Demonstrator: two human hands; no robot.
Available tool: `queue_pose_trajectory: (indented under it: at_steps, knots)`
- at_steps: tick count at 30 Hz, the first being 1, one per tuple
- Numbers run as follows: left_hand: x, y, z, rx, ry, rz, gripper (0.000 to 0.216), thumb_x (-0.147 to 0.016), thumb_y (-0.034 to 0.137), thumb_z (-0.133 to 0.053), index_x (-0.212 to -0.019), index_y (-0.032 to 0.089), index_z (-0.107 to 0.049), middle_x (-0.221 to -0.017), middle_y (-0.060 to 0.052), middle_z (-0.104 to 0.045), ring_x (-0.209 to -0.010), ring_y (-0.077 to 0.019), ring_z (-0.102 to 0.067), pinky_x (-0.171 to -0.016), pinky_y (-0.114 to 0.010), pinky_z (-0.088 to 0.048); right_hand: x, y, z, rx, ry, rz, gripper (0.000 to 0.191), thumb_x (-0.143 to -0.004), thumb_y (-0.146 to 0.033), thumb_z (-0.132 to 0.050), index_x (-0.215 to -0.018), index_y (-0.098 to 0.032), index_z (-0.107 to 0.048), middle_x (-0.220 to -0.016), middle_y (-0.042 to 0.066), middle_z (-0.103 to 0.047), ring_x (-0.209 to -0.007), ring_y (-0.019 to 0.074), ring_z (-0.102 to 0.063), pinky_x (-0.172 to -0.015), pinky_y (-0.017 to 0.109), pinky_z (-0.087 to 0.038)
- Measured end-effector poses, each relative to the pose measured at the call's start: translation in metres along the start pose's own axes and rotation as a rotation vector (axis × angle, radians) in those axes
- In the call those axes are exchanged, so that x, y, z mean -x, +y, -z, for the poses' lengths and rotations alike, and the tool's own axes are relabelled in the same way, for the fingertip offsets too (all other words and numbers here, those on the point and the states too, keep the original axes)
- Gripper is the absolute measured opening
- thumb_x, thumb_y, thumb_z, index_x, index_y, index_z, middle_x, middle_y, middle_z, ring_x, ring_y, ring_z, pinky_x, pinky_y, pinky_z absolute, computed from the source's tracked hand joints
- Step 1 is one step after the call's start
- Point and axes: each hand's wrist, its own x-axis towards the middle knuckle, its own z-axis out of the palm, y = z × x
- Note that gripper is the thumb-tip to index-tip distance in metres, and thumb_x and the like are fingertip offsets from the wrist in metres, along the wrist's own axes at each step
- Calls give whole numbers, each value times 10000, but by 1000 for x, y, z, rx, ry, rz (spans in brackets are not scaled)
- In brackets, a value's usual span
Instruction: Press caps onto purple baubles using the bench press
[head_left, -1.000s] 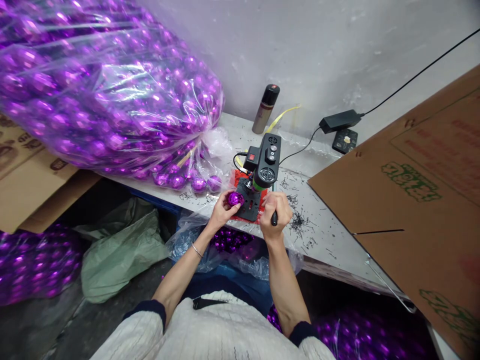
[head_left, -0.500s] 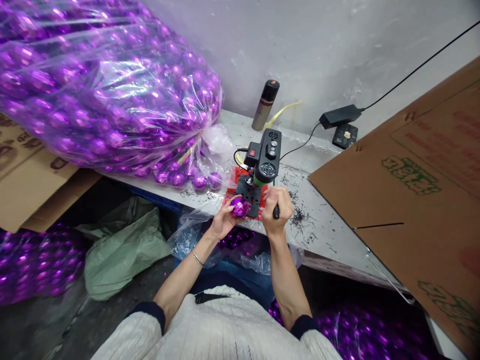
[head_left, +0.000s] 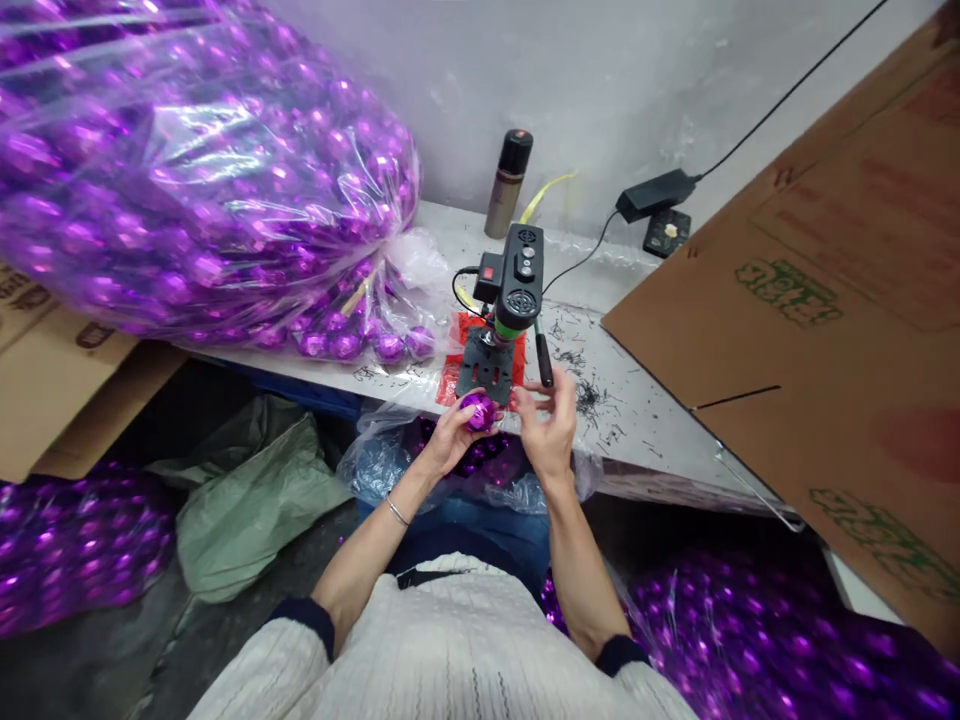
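Note:
My left hand [head_left: 450, 440] is closed round a shiny purple ball [head_left: 478, 410], held just in front of the small black drill press [head_left: 510, 310] on the white bench. My right hand [head_left: 546, 432] hovers beside the ball with fingers spread, holding nothing, just below the press's black lever handle [head_left: 543, 362]. The press stands on a black base plate [head_left: 484, 372] over a red sheet.
A huge clear bag of purple balls [head_left: 187, 190] fills the left of the bench [head_left: 637, 400]. A spray can [head_left: 508, 182] and a power adapter [head_left: 656, 194] stand at the back. A cardboard sheet [head_left: 825, 330] leans at the right. More bagged balls [head_left: 465, 470] lie below the bench.
My right hand has let go of the lever handle and opened beside the ball. My left hand has drawn the ball back off the press base toward me.

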Motion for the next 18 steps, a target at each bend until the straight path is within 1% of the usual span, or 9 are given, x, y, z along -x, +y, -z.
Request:
queue_pose_trajectory:
  at_steps: [3,5,7,9,10,12,13,14,18]
  knots:
    - [7,-22,1,-48,10,117,553,-793,290,-768,-1309,237,-574,-1050,-42,-727,-929,-185,-705,-912,-367,-564,47,14,9,74,-240,-104,486,-882,-474,-612,-1286,-205,-567,-1245,134,-668,-1096,215,-667,-884,368,-578]
    - [14,-38,1,-55,-28,254,558,-834,383,-745,-1349,277,-559,-1119,-55,-718,-983,-195,-703,-931,-363,-556,77,25,16,82,-287,-190,472,-879,-498,-604,-1251,-208,-607,-1243,127,-683,-1153,232,-653,-977,420,-542]
    - [24,-48,2,-79,-78,382,560,-849,502,-707,-1352,300,-568,-1170,-76,-710,-1047,-226,-696,-939,-377,-552,105,41,29,-12,-255,-328,491,-855,-521,-622,-1240,-216,-624,-1243,113,-689,-1138,221,-659,-984,406,-537]
    - [33,-46,5,-196,-117,452,564,-811,504,-748,-1316,296,-609,-1181,-91,-713,-1078,-242,-692,-945,-367,-543,130,62,51,-176,-107,-502,516,-805,-553,-664,-1188,-207,-652,-1204,101,-703,-1070,199,-675,-937,362,-555]
    - [38,-40,7,-299,-127,451,560,-775,458,-796,-1283,280,-640,-1180,-97,-716,-1085,-241,-689,-952,-347,-535,144,73,65,-247,49,-600,508,-787,-576,-670,-1123,-195,-674,-1147,93,-717,-1018,190,-681,-896,345,-565]
    - [43,-18,14,-534,-120,366,552,-695,355,-874,-1202,227,-695,-1189,-109,-719,-1100,-236,-681,-976,-311,-514,172,95,98,-400,468,-802,528,-772,-644,-639,-996,-167,-672,-972,62,-726,-872,164,-681,-803,325,-579]
    - [44,-4,18,-632,-89,291,547,-675,366,-885,-1166,201,-710,-1176,-114,-725,-1089,-237,-683,-982,-311,-512,187,104,115,-470,636,-902,539,-756,-676,-636,-931,-166,-654,-863,35,-708,-786,152,-669,-745,317,-580]
    - [43,12,22,-695,-32,204,550,-674,405,-878,-1151,189,-711,-1151,-111,-734,-1054,-237,-694,-975,-328,-521,204,111,132,-510,740,-975,519,-739,-676,-659,-870,-175,-632,-780,11,-681,-729,144,-653,-702,306,-576]
    - [33,71,39,-786,366,-211,438,-775,491,-763,-1087,192,-692,-1038,-36,-771,-902,-161,-713,-978,-360,-534,270,122,179,-459,838,-1047,394,-821,-573,-648,-754,-192,-569,-653,-42,-592,-628,111,-584,-607,267,-541]
